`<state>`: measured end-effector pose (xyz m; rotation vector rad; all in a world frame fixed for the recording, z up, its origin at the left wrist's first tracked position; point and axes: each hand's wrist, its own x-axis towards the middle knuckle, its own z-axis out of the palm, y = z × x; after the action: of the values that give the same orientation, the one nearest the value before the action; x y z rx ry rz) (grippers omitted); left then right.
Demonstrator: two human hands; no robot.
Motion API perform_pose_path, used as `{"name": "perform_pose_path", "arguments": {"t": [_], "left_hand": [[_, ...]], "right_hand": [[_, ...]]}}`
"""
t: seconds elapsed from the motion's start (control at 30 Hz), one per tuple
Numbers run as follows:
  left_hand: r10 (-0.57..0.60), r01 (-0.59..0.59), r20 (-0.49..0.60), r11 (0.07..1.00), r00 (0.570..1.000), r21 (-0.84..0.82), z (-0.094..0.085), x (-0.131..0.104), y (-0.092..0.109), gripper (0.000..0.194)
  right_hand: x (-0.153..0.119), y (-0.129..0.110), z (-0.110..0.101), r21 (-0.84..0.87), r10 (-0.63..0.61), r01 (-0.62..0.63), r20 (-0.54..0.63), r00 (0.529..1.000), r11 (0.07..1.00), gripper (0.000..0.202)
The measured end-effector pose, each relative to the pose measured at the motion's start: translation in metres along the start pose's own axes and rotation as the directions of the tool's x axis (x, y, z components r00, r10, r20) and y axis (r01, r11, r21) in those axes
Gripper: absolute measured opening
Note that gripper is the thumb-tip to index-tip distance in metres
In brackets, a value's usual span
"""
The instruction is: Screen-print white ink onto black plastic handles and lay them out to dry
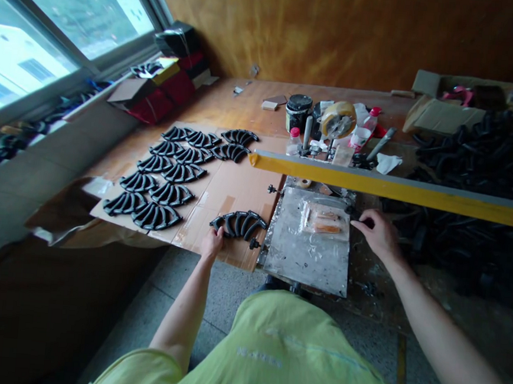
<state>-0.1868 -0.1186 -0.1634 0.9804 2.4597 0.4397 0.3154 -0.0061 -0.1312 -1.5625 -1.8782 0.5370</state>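
Note:
My left hand [212,240] is closed at the left end of a fanned row of black curved pieces [238,224] on the cardboard sheet [221,183]. What its fingertips grip is too small to make out. My right hand [375,230] is above the right edge of the grey metal plate [308,258], thumb and fingers brought together near a small dark item; whether it holds that item is unclear. A clear plastic packet with orange-brown blocks [326,220] lies on the plate. More fanned groups of black pieces [172,193] cover the cardboard's left side.
A yellow and grey bar [394,188] crosses above the plate to the right. Behind it are a black tub [298,112], a tape roll [337,120] and bottles. Black pieces [472,156] are heaped at right; red boxes [157,98] sit by the window.

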Motion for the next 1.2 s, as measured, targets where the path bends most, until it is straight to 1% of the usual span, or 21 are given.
{"name": "perform_pose_path", "arguments": {"t": [0.07,0.1,0.13,0.17,0.23,0.27,0.3,0.4,0.47,0.53,0.67,0.77,0.97,1.07,1.2], "left_hand": [[-0.024,0.026,-0.087,0.999,0.996,0.029,0.006,-0.008,0.000,0.049],[-0.004,0.010,-0.124,0.999,0.992,0.043,0.010,-0.013,0.000,0.049],[0.053,-0.044,-0.149,0.997,0.987,0.064,0.014,-0.018,0.001,0.048],[0.136,-0.122,-0.162,0.988,0.977,0.097,0.019,-0.022,0.002,0.045],[0.305,-0.275,-0.154,0.942,0.940,0.190,0.028,-0.029,0.006,0.040],[0.362,-0.323,-0.144,0.915,0.921,0.240,0.031,-0.031,0.008,0.039],[0.391,-0.343,-0.133,0.896,0.911,0.282,0.033,-0.032,0.010,0.040],[0.384,-0.335,-0.082,0.876,0.920,0.347,0.033,-0.030,0.018,0.042],[0.384,-0.348,-0.028,0.862,0.923,0.368,0.030,-0.029,0.021,0.043],[0.381,-0.352,-0.003,0.856,0.925,0.379,0.027,-0.026,0.022,0.045],[0.397,-0.357,-0.028,0.850,0.917,0.387,0.026,-0.022,0.022,0.052],[0.417,-0.371,-0.036,0.841,0.908,0.393,0.027,-0.019,0.022,0.053],[0.443,-0.399,-0.005,0.811,0.896,0.429,0.027,-0.016,0.026,0.051],[0.419,-0.377,0.007,0.811,0.908,0.448,0.028,-0.015,0.032,0.047],[0.367,-0.318,-0.014,0.826,0.930,0.466,0.028,-0.014,0.040,0.044]], "right_hand": [[0.003,-0.022,0.018,0.040,-0.145,0.144,0.013,0.989,0.989,0.013],[0.003,-0.029,0.028,0.051,-0.204,0.202,0.032,0.978,0.978,0.011],[0.002,-0.033,0.037,0.050,-0.254,0.251,0.059,0.965,0.967,0.013],[0.001,-0.036,0.045,0.039,-0.297,0.295,0.093,0.950,0.955,0.019],[0.000,-0.038,0.056,-0.007,-0.361,0.366,0.155,0.920,0.930,0.030],[-0.001,-0.038,0.060,-0.041,-0.379,0.391,0.170,0.910,0.919,0.033],[-0.001,-0.038,0.062,-0.076,-0.391,0.408,0.176,0.904,0.910,0.035],[0.002,-0.040,0.063,-0.142,-0.416,0.445,0.192,0.889,0.884,0.035],[0.004,-0.043,0.064,-0.155,-0.431,0.467,0.220,0.875,0.870,0.035],[0.004,-0.045,0.065,-0.165,-0.432,0.473,0.232,0.871,0.865,0.034],[0.001,-0.044,0.070,-0.183,-0.427,0.466,0.215,0.878,0.866,0.033],[-0.002,-0.042,0.071,-0.181,-0.428,0.462,0.201,0.881,0.868,0.033],[-0.007,-0.044,0.072,-0.205,-0.413,0.443,0.175,0.894,0.873,0.034],[-0.009,-0.047,0.071,-0.232,-0.410,0.440,0.167,0.896,0.867,0.034],[-0.010,-0.050,0.071,-0.234,-0.415,0.443,0.158,0.896,0.866,0.034]]}}
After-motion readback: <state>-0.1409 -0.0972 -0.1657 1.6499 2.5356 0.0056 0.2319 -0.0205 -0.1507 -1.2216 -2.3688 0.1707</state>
